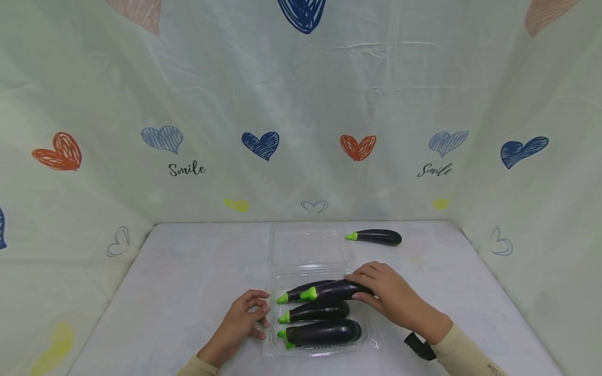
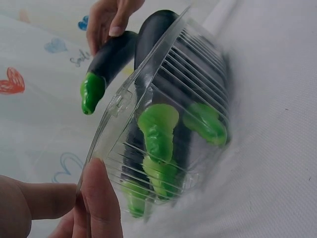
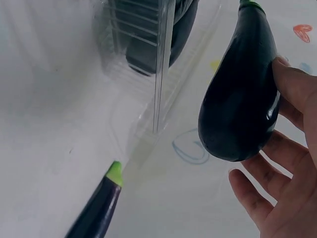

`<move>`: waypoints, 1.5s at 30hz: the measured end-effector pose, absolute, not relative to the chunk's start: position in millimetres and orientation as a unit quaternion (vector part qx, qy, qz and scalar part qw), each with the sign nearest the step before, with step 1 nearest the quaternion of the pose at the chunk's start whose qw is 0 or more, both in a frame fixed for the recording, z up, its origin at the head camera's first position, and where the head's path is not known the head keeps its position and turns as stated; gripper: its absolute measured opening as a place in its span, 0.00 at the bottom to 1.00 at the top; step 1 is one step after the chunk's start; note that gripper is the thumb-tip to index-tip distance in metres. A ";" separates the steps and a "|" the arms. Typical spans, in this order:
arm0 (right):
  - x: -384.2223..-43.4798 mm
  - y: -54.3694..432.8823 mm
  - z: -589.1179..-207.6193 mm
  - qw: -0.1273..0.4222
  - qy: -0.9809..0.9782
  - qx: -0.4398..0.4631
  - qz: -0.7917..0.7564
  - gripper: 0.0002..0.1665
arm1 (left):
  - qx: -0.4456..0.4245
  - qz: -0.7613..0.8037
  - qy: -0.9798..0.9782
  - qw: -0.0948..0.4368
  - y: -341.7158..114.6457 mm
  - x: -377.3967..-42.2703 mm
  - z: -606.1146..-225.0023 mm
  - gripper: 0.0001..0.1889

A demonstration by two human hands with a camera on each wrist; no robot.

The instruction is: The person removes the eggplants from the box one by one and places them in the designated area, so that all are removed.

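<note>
A clear plastic clamshell box lies with its lid folded back, holding several dark eggplants with green stems. At its left side, my left hand pinches the rim between thumb and fingers, as the left wrist view shows. My right hand grips another eggplant by its thick end, above the back of the box. The green stem of that held eggplant points left. In the right wrist view, the thumb lies on one side of the eggplant and fingers lie on the other.
One more eggplant lies on the white table at the back, right of the open lid. A black object is by the right wrist. A white cloth printed with hearts rises behind and at both sides.
</note>
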State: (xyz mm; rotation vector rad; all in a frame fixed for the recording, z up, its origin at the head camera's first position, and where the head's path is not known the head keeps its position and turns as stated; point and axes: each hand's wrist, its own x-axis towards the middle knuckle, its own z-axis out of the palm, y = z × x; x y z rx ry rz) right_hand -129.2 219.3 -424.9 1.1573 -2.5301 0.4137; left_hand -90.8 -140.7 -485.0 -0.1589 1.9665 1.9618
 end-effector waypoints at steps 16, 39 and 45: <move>-142.2 249.7 -419.9 0.186 -0.902 0.362 0.143 0.25 | -0.048 0.697 0.693 0.179 -141.5 -92.5 -484.3 0.20; -157.4 292.7 -438.2 0.172 -0.929 0.290 0.155 0.26 | -0.060 0.687 0.703 0.173 -140.4 -90.7 -484.7 0.20; -160.8 302.6 -440.1 0.173 -0.931 0.276 0.163 0.26 | -0.063 0.683 0.707 0.172 -139.7 -90.4 -484.0 0.20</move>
